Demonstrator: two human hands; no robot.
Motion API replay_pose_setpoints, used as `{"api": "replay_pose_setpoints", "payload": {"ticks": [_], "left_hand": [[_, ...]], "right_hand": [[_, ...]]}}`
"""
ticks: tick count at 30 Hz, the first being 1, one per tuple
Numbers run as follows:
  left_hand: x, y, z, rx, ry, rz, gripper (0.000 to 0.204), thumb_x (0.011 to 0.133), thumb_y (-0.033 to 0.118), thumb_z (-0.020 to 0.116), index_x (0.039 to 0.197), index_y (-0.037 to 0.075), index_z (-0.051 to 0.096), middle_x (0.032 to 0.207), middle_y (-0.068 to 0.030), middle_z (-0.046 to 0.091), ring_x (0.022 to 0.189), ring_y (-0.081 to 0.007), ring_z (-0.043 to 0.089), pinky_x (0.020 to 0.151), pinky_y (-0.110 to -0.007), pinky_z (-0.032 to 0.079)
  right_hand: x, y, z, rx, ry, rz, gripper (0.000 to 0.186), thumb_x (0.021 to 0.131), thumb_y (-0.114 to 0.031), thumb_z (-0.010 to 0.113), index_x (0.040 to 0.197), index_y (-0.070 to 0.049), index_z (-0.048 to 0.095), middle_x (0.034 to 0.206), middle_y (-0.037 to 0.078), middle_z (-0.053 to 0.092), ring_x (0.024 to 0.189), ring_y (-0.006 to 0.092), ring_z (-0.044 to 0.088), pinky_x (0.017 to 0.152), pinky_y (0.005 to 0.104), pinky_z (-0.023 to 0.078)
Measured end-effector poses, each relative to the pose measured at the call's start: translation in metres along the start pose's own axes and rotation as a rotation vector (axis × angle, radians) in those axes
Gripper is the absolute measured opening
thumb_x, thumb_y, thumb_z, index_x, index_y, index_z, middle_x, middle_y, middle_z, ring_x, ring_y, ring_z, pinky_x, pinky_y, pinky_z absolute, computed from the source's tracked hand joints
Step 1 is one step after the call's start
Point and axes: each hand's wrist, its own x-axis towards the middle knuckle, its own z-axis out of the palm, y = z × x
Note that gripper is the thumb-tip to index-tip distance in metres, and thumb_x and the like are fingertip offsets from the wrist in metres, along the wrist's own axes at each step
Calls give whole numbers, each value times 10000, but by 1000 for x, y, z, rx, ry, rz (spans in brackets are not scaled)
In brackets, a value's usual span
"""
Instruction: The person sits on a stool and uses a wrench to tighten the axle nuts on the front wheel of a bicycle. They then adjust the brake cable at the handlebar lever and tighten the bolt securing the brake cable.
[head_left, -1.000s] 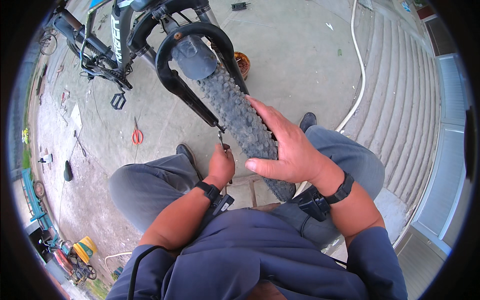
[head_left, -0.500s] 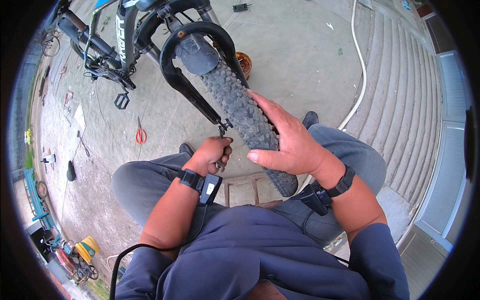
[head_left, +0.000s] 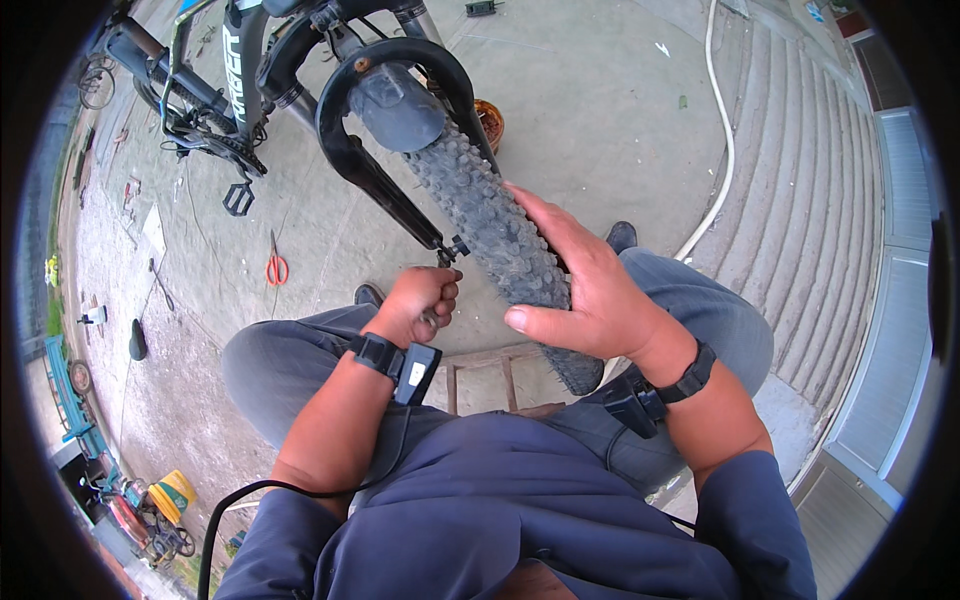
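A bicycle's knobby front tire (head_left: 490, 220) stands in front of me between the legs of the black fork (head_left: 385, 195). My right hand (head_left: 585, 285) grips the wheel from its right side, with the thumb lying across the tread. Just below the left fork end, my left hand (head_left: 425, 300) is closed round a small metal wrench (head_left: 430, 318). Its upper end meets the axle nut (head_left: 447, 256); most of the wrench is hidden in my fingers. A dark mudguard (head_left: 398, 108) covers the top of the tire.
Red-handled scissors (head_left: 277, 268) lie on the concrete to the left, with a black bicycle saddle (head_left: 137, 340) farther out. Behind the wheel sits a round tub (head_left: 489, 122). A pale hose (head_left: 722, 150) runs beside the steps (head_left: 800, 200) on the right. A wooden frame (head_left: 480, 362) is below the wheel.
My left hand has turned a little at the axle, and less of the wrench shows. The wheel's lower part and my right hand have shifted slightly right.
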Motion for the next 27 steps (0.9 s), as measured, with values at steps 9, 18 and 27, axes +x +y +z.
{"api": "replay_pose_setpoints", "payload": {"ticks": [9, 18, 27], "left_hand": [[100, -111, -3, 483, 295, 814, 203, 1031, 181, 550, 1045, -21, 574, 849, -240, 680, 728, -420, 668, 649, -495, 519], [80, -101, -4, 622, 401, 711, 226, 1016, 184, 563, 1096, -24, 596, 905, -283, 698, 872, -471, 687, 780, -517, 539], [21, -69, -5, 588, 270, 374, 343, 1012, 241, 592, 1210, -39, 586, 827, -122, 644, 621, -199, 632, 525, -354, 522]], "right_hand": [[3, -5, -2, 55, -42, 104, 992, 805, -408, 761, 1573, 46, 327, 1496, 250, 488, 1377, 364, 510, 1158, 414, 378], [0, -4, 2, 32, -7, 60, 963, 825, -423, 751, 1582, -1, 330, 1457, 262, 515, 1335, 402, 532, 1120, 440, 415], [-5, -24, -5, -185, -27, 152, 937, 822, -395, 761, 1566, 3, 353, 1405, 272, 583, 1281, 401, 606, 1084, 412, 467]]}}
